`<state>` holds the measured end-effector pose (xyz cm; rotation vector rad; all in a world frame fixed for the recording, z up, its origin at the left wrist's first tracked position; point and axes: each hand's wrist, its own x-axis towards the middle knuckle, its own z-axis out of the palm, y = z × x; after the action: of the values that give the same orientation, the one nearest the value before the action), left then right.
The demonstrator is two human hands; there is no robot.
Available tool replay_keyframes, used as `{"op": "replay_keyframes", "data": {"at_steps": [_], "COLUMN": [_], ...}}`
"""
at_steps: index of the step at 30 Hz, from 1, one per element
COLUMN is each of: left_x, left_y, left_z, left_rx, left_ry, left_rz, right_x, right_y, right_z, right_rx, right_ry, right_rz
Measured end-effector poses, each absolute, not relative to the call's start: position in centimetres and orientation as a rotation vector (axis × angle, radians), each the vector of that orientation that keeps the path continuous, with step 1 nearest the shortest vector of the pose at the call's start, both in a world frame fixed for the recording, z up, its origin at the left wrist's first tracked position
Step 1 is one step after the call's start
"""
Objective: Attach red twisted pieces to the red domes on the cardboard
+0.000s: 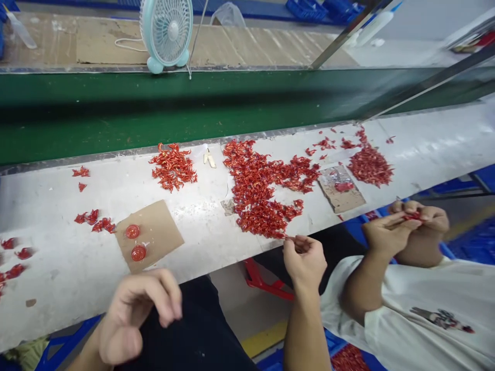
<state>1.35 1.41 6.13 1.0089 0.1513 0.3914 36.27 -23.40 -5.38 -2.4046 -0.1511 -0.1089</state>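
My left hand (141, 312) hangs over the table's front edge, slightly blurred. Its thumb and fingers are apart, and nothing shows between them. Close by is a cardboard piece (160, 226) with two round, shiny red discs (138, 252) on it. My right hand (305, 260) is at the near edge of a large heap of small, pointed red pieces (259, 190). Its thumb and forefinger are pinched on a small red piece at the heap's rim, mostly hidden by the fingertips. Assembled-looking red pieces (102, 224) lie left of the cardboard.
A smaller red and gold heap (174, 167) lies at mid-table. To the right, a co-worker's hands (402, 226) hold a red piece near another cardboard (342, 190) and heap (371, 165). A fan (166, 31) stands on the far ledge behind the green belt (116, 108).
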Motion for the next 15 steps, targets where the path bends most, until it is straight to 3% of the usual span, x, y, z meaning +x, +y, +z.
{"op": "replay_keyframes", "data": {"at_steps": [8,15], "left_x": [-5.5,-7.9], "left_y": [2.9,4.6], "left_z": [-0.1,-2.4], "left_rx": [0.846,0.764], "left_ry": [0.86,1.136], "left_rz": [0.863,0.944], "right_x": [36.6,38.1], "right_y": [-15.0,-17.9], "right_z": [-0.3,2.0], "right_rx": [-2.244,-2.132], "right_ry": [-0.352,-0.282], "right_rz": [-0.194,-0.22]}}
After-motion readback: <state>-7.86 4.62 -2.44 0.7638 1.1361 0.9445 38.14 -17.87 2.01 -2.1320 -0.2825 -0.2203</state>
